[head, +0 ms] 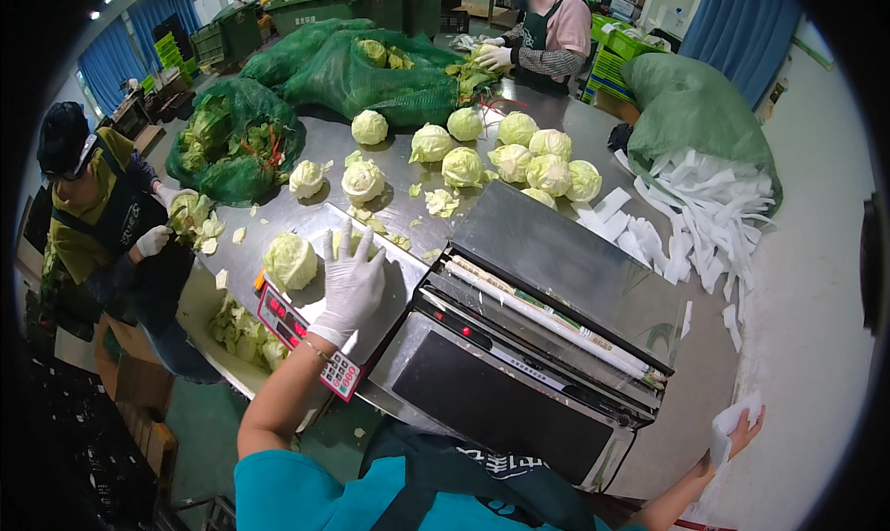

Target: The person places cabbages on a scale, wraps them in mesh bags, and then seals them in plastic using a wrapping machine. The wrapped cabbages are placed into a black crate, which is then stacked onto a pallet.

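My left hand (353,284), in a white glove, is over the steel platform of a digital scale (403,284), fingers spread. It partly covers a pale green cabbage (345,242); whether it touches it I cannot tell. Another cabbage (290,260) sits just left of the hand on the scale. At the far right, my bare right hand (745,430) grips a white foam strip (730,420). Between my hands stands a film wrapping machine (500,406) with a roll of film (542,315), a black plate and a lit red light.
Several cabbages (462,167) and loose leaves lie across the steel table (320,138). Green mesh sacks (375,79) stand behind. White foam strips (695,211) spill from a green bag (702,114) at right. Co-workers (115,204) handle cabbages at left and at the back (549,37).
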The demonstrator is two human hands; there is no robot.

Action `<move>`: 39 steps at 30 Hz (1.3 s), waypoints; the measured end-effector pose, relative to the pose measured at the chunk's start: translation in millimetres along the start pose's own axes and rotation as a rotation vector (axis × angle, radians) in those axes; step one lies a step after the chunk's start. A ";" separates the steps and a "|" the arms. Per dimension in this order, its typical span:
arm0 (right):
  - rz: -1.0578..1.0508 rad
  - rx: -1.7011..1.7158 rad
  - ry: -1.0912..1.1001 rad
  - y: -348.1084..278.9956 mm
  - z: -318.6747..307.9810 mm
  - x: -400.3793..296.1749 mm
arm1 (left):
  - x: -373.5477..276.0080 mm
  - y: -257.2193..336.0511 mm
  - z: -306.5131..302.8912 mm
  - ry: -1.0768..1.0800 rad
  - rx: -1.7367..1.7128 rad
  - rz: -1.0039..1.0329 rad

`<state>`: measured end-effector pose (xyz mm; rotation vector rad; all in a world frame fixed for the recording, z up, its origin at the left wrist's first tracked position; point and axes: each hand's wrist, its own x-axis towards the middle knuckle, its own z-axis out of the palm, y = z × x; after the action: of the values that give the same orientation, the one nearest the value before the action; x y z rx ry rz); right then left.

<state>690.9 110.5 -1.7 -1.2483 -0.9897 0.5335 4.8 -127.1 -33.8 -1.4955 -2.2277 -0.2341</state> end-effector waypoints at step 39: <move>-0.594 0.277 -0.812 -136.8 219.0 -278.2 | -36.4 204.1 -84.1 -0.740 -2.568 -0.074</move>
<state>342.1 -33.8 38.2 -0.4151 -1.8118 0.6828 224.6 -107.8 3.2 0.7521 0.4102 1.4258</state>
